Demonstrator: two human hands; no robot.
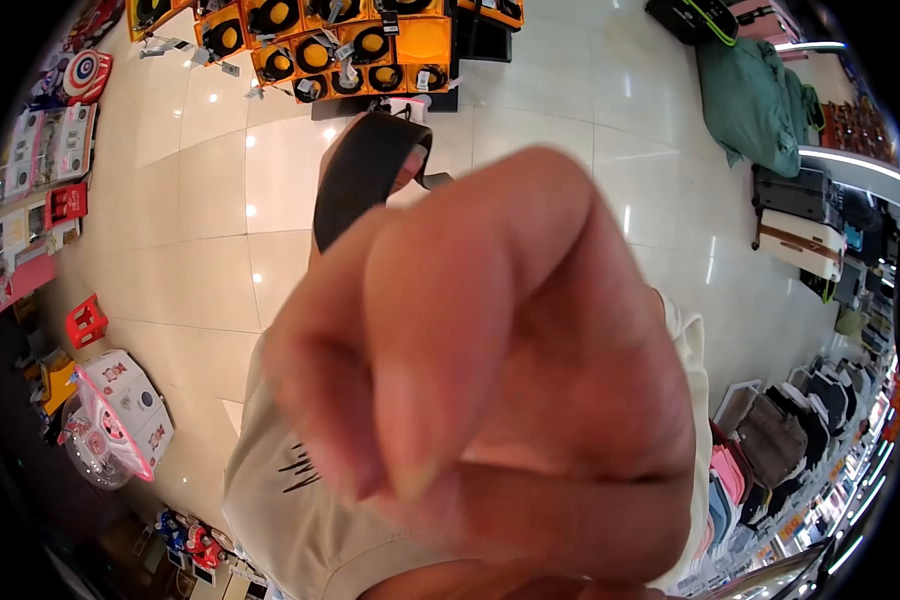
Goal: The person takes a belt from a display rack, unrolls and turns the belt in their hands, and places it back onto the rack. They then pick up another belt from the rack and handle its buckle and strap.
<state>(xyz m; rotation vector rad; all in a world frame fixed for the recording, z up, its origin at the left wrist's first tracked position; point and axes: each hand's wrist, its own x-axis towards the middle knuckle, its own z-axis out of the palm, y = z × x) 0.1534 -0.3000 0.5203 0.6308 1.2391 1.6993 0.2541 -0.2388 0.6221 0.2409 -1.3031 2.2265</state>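
My right hand (530, 340) is very close to the camera and fills the middle of the view. Its fingers are curled in, with the fingertips pointing down; nothing shows in them, and the hand is slightly blurred. Behind it, farther out, my left hand (407, 172) grips a black belt (355, 180), which loops over the fingers. Most of the left hand and the lower end of the belt are hidden. A beige shirt (300, 490) covers my body below.
An orange display rack (425, 42) with rolled black belts stands ahead. Suitcases (800, 240) and a green bag (750, 100) line the right, above stacked backpacks (770, 450). On the left are boxed goods (50, 150), a red stool (87, 322) and a white box (125, 400).
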